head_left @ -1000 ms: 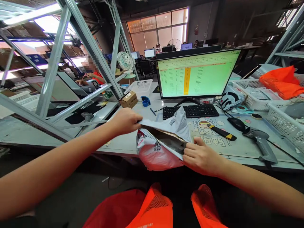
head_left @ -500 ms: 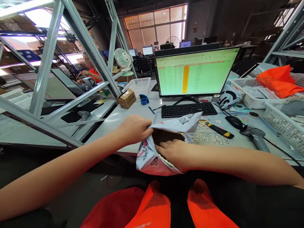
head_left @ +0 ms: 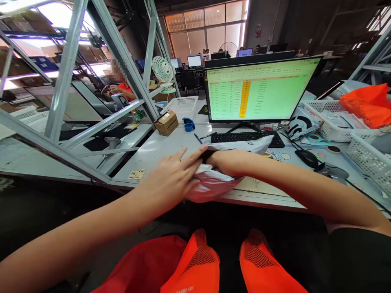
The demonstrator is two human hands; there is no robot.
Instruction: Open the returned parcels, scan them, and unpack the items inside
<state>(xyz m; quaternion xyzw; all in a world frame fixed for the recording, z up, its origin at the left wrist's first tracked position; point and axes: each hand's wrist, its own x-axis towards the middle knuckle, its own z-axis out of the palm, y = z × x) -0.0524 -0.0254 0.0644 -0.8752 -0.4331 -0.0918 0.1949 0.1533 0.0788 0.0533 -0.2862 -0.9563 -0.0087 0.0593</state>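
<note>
A white and red plastic mailer bag (head_left: 214, 185) lies at the near edge of the grey desk (head_left: 165, 148), in front of the black keyboard (head_left: 244, 137). My left hand (head_left: 171, 179) rests on the bag's left side, fingers stretched out along it. My right hand (head_left: 224, 159) reaches across from the right into the bag's mouth; its fingers are hidden inside the bag and behind my left hand. What they hold cannot be seen.
A monitor (head_left: 261, 91) with a green spreadsheet stands behind the keyboard. A mouse (head_left: 304, 158) and scanner (head_left: 332, 173) lie to the right, with white baskets (head_left: 366, 156) beyond. A small cardboard box (head_left: 166, 123), tape roll (head_left: 188, 125) and fan (head_left: 163, 73) sit at the back left. A person (head_left: 120, 89) sits far left.
The bag has been lifted from below the desk edge and laid flatter on the desk. My right hand has gone deeper into it. My left hand has opened and lies flat on the bag.
</note>
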